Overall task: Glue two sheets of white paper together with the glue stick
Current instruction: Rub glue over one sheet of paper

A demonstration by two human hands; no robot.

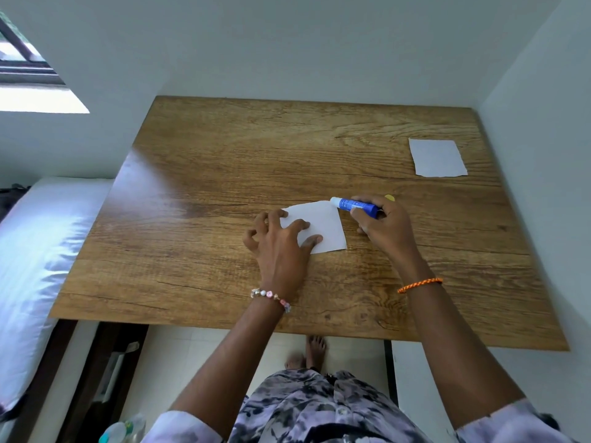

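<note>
While the left hand (281, 241) presses spread fingers flat on the near sheet of white paper (323, 228) at the middle of the desk (224, 174), the right hand (383, 227) is closed around the blue glue stick (353, 205) — its white tip meets the sheet's far right corner. A yellow cap (389, 197) lies just behind this hand. The second sheet (436, 157) lies flat near the far right corner, well apart.
</note>
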